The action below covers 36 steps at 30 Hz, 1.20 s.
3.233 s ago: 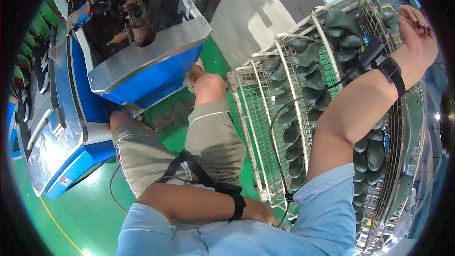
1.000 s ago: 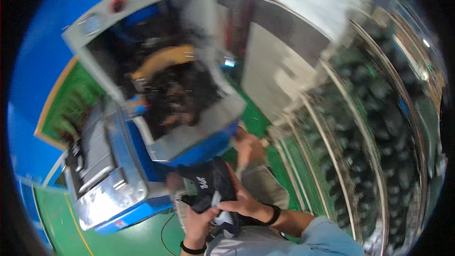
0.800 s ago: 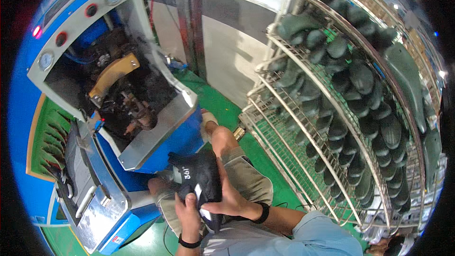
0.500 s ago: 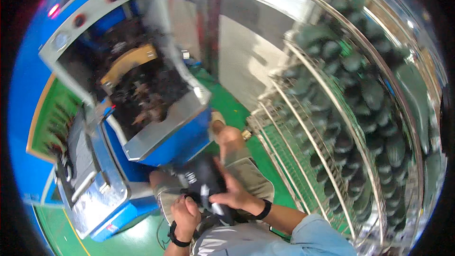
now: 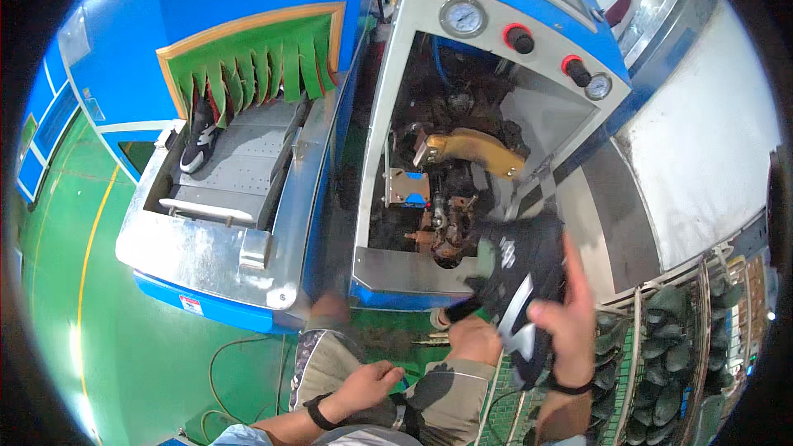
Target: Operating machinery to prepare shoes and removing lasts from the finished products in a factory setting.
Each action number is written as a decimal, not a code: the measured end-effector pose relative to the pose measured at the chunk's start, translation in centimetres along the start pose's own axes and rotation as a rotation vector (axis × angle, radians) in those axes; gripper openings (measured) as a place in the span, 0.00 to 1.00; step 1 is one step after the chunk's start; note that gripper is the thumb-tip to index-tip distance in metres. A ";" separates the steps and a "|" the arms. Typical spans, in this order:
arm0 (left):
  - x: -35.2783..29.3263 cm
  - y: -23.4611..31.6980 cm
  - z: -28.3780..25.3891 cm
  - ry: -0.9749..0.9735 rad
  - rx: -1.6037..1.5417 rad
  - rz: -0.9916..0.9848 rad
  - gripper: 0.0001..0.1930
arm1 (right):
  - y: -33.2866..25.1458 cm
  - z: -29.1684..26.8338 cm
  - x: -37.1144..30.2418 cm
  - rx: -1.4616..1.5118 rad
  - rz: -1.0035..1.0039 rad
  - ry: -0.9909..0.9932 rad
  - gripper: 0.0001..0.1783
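My right hand (image 5: 566, 322) grips a black shoe upper (image 5: 529, 281) with a white stripe and small white markings, thumb on its near face. The upper is raised in front of the lower right corner of a blue and grey machine (image 5: 413, 272); its far end is blurred. Inside the machine's opening are a curved yellow-brown piece (image 5: 475, 151) and dark, rusty metal parts (image 5: 446, 235). My left hand (image 5: 368, 384) rests over my lap, away from the upper, with its fingers curled together. Whatever those fingers may hold is too small to make out.
To the left, a metal conveyor (image 5: 239, 157) carries a black shoe (image 5: 200, 136) beneath a green strip curtain (image 5: 256, 66). Gauges (image 5: 462, 16) and black knobs (image 5: 519, 38) line the machine's front. A wire rack (image 5: 624, 355) of dark shoe lasts (image 5: 665, 347) stands at lower right. A cable (image 5: 216, 380) lies on the floor.
The view has swung toward the machine and conveyor. My right hand has lifted the upper from my lap toward the machine, and my left hand is now apart from it.
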<state>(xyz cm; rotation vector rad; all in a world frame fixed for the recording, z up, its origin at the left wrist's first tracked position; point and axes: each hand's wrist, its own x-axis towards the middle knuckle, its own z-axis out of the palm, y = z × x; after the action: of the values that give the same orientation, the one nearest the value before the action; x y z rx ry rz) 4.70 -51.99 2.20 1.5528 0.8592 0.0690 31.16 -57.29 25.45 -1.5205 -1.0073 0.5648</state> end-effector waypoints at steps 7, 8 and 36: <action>2.4 -4.1 1.2 -0.153 0.130 0.101 0.25 | -4.8 1.9 11.7 -0.169 0.023 -0.053 0.49; 2.7 -4.4 1.1 -0.145 0.125 0.136 0.25 | -5.0 2.2 12.8 -0.236 0.053 -0.074 0.49; 4.1 -2.6 0.5 -0.045 0.113 0.201 0.22 | 3.6 7.3 14.0 -0.895 -0.223 0.237 0.50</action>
<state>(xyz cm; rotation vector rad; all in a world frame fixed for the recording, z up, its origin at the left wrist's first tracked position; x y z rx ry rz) 6.63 -50.38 -1.93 1.7368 0.6796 0.1323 33.45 -41.47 23.03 -2.1353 -1.2965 -0.2828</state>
